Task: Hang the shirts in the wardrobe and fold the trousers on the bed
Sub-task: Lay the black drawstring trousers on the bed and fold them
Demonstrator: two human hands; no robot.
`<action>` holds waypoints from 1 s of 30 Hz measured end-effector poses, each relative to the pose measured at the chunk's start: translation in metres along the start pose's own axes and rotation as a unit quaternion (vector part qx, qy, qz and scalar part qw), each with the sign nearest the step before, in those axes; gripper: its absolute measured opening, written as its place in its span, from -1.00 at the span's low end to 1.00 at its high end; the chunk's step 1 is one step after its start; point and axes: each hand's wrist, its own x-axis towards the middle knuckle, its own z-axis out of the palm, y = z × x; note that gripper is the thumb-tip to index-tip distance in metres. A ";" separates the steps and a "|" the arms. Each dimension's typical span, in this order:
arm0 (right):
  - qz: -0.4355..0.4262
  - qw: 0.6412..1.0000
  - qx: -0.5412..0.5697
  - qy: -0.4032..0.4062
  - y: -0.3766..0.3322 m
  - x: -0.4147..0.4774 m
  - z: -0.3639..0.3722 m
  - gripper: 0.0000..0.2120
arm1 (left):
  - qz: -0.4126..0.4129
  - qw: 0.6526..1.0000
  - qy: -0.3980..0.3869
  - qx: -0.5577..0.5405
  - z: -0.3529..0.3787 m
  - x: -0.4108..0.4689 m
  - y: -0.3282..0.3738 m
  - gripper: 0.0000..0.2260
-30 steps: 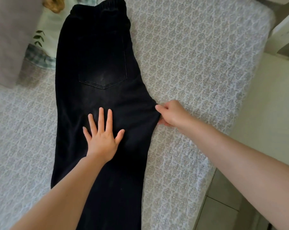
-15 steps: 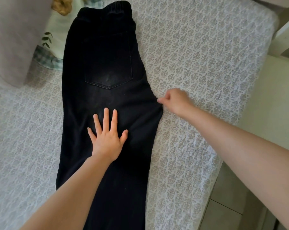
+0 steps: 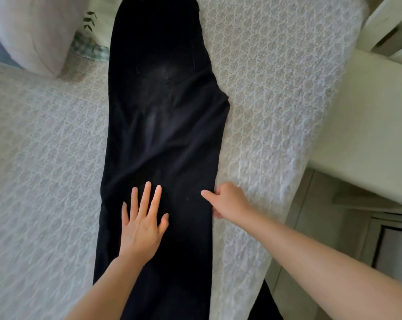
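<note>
Black trousers (image 3: 165, 125) lie lengthwise on the bed (image 3: 276, 93), folded leg on leg, waistband at the far end and legs running toward me. My left hand (image 3: 142, 225) lies flat with spread fingers on the leg part. My right hand (image 3: 225, 202) is at the right edge of the legs, thumb on top of the cloth and fingers curled under the edge, pinching it. The picture is a little blurred.
A pale pillow (image 3: 31, 31) and a leaf-print cloth with a checked border (image 3: 91, 45) lie at the far left of the bed. The bed's right edge borders a tiled floor (image 3: 310, 227) and cream furniture (image 3: 368, 107).
Both hands have slid down the trousers toward me, from the seat area to the legs. My right hand left the crotch point and now pinches the leg's edge lower down.
</note>
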 end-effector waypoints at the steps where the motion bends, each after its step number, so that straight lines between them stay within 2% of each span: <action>1: 0.018 0.999 0.040 -0.003 0.007 -0.008 0.011 -0.59 | -0.002 1.000 -0.003 -0.006 0.005 -0.016 -0.008 -0.37; 5: 0.044 0.989 0.132 -0.050 0.035 -0.043 0.061 -0.78 | -0.012 1.000 0.001 0.001 0.028 -0.071 -0.036 -0.33; 8: 0.065 0.986 0.150 -0.030 0.058 -0.063 0.096 -0.57 | -0.003 1.000 0.028 -0.007 0.041 -0.106 -0.059 -0.35; 11: 0.095 0.971 0.213 -0.052 0.082 -0.087 0.122 -0.52 | -0.003 0.998 0.055 -0.017 0.051 -0.142 -0.086 -0.38; 13: 0.103 0.966 0.224 -0.073 0.095 -0.105 0.137 -0.53 | -0.026 0.992 0.091 -0.089 0.055 -0.163 -0.101 -0.40; 17: 0.088 0.955 0.259 -0.111 0.108 -0.136 0.151 -0.67 | -0.109 0.951 0.132 -0.256 0.063 -0.194 -0.115 -0.48; 20: 0.093 0.954 0.255 -0.126 0.114 -0.153 0.157 -0.67 | -0.187 0.918 0.126 -0.327 0.066 -0.208 -0.112 -0.65; 24: 0.077 0.960 0.214 -0.163 0.128 -0.176 0.175 -0.74 | -0.189 0.905 0.071 -0.375 0.060 -0.209 -0.121 -0.83; 27: 0.056 0.966 0.226 -0.116 0.144 -0.190 0.186 -0.81 | -0.200 0.896 0.073 -0.389 0.060 -0.223 -0.136 -0.83; 30: 0.077 0.967 0.237 -0.055 0.153 -0.199 0.195 -0.82 | -0.237 0.880 0.010 -0.411 0.069 -0.246 -0.142 -0.81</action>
